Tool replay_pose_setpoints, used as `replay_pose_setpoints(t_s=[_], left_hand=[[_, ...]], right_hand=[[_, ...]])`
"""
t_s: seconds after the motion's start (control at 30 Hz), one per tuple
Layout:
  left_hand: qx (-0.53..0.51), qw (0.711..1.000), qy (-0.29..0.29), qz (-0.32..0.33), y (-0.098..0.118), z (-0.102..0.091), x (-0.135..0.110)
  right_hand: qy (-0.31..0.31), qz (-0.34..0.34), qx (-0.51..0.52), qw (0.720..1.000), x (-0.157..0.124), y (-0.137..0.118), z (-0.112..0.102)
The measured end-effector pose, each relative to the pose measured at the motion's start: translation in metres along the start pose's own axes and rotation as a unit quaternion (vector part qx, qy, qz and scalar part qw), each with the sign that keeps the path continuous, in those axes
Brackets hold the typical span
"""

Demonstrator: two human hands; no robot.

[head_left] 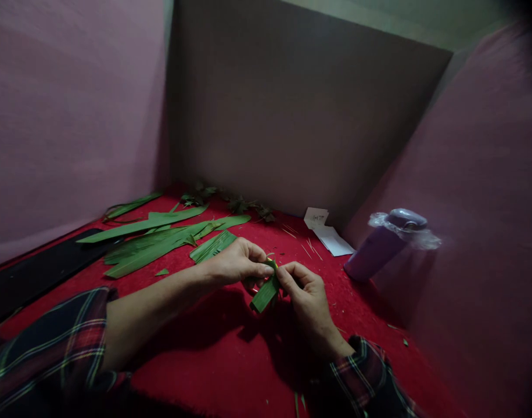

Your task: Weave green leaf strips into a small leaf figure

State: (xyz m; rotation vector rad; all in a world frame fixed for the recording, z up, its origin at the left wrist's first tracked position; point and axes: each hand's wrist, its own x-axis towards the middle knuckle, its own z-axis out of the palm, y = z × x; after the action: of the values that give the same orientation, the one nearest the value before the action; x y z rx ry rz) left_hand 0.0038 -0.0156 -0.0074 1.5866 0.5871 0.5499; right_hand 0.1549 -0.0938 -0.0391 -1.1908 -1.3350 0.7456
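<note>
Between my two hands is a folded strip of green leaf [265, 295], its broad end hanging down toward me. My left hand [242, 262] pinches its upper part between thumb and fingers. From the other side, my right hand [303, 285] closes thumb and forefinger at the top edge of the same leaf. A small yellow bit shows at the fingertips, too small to name. Just behind my left hand lies a cut leaf piece [211, 247] with slits in it. Part of the held leaf is hidden by my fingers.
Long green leaves [161, 247] lie on the red cloth [196, 371] at left, beside a black board [35, 281]. Leafy sprigs [237, 204], thin sticks [312, 248] and white paper [333, 240] lie toward the back. A purple tumbler [374, 249] stands by the right wall.
</note>
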Motion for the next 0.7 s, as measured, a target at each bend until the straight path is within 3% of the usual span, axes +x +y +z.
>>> replay_pose_setpoints(t_s=[0.47, 0.7], left_hand=[[-0.001, 1.000, 0.005, 0.009, 0.0011, 0.0025, -0.0022], [-0.003, 1.000, 0.020, -0.020, 0.0013, 0.0022, -0.0008]], right_hand=[[0.000, -0.044, -0.068, 0.997, -0.0037, -0.0008, -0.0004], [0.005, -0.072, -0.090, 0.993, -0.0050, 0.0035, -0.0004]])
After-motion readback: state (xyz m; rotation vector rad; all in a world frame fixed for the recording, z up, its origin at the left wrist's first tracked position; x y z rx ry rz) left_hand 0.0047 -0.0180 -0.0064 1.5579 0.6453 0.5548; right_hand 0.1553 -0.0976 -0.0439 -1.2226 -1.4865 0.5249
